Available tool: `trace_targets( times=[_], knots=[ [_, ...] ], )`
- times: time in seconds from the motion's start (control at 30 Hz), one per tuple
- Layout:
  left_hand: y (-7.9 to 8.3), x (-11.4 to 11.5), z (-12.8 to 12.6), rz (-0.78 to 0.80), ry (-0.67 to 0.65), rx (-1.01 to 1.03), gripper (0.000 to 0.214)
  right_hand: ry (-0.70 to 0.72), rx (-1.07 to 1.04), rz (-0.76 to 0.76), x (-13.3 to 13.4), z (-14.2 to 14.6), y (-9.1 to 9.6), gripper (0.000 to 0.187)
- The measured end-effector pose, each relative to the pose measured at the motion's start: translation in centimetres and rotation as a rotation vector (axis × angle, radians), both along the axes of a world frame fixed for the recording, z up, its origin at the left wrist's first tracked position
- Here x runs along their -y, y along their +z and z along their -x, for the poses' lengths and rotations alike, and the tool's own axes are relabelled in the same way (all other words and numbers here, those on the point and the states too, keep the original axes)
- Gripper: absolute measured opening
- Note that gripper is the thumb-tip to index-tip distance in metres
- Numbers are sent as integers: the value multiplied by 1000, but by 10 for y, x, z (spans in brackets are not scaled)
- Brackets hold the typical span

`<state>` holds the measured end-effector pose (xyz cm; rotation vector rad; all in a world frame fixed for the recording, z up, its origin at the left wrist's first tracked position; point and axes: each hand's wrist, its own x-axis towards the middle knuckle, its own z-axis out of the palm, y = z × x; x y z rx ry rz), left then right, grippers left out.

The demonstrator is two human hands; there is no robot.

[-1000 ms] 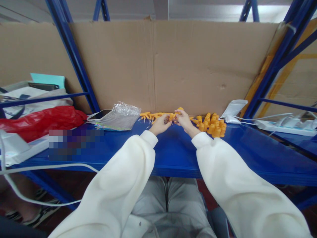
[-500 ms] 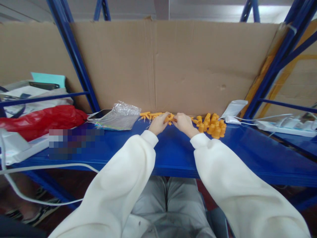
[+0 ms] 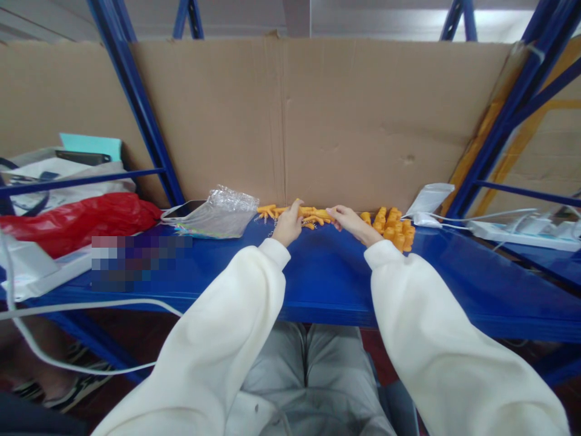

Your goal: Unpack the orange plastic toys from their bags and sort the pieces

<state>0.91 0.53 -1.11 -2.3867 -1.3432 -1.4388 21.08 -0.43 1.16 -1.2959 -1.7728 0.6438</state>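
Note:
Both my hands are over a row of small orange plastic pieces with thin metal chains (image 3: 267,211) along the back of the blue shelf. My left hand (image 3: 288,225) is closed, thumb pointing up, at the middle of the row; what lies inside its fingers is hidden. Just to the right, my right hand (image 3: 348,219) pinches the end of an orange piece (image 3: 321,213) between thumb and fingers. This piece extends leftward towards my left hand. Beyond my right wrist, several larger orange cup-like pieces (image 3: 396,230) stand grouped together, partly covered by the hand and sleeve.
A cardboard panel (image 3: 218,121) rises behind the blue shelf (image 3: 322,272). Left of the row lie a clear plastic bag (image 3: 227,215) and a red bag (image 3: 86,221). White power strips (image 3: 521,233) and cables are at the right; another white cable (image 3: 91,307) crosses at the left.
My hands have moved apart: the right one has shifted to the right, covering part of the cup-like pieces. The left thumb has lifted, and an orange piece shows between the hands.

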Motion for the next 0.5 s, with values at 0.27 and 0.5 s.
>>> trace_targets(
  times=[0.27, 0.5],
  knots=[
    [1, 5, -10, 124, 45, 73, 42, -40, 506, -407, 10, -10, 6, 23],
    [15, 17, -24, 561, 91, 159, 46, -141, 871, -664, 22, -6, 14, 30]
  ],
)
